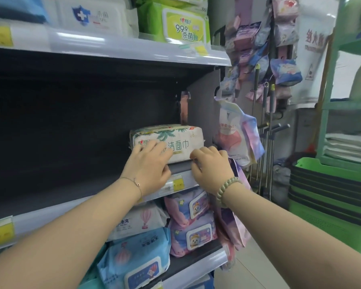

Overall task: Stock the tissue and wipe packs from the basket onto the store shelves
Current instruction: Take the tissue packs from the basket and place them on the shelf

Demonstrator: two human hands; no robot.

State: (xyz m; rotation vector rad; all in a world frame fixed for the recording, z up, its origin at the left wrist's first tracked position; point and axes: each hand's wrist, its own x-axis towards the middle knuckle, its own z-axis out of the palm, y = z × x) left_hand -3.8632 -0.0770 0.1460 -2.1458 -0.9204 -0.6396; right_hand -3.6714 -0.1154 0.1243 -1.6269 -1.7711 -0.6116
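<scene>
White tissue pack [171, 140] at right end of middle shelf [50, 217] — left hand [149, 165] flat on it, right hand [212, 167] curled at its corner, grip unclear — rest seemingly unstocked.

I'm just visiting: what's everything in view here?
tissue pack: one, white with green leaves, middle shelf
green wipe pack: one, green, top shelf
shield wipe pack: one, white with a blue shield, top shelf
cartoon wipe packs: two, pink and purple, stacked on the lower shelf
balloon packs: two, white above blue, left of those
hanging packs: several, pink and blue, right of the shelves
baskets: one stack, green, far right
left hand: pressing the tissue pack's front
right hand: fingers curled at its lower right corner
</scene>
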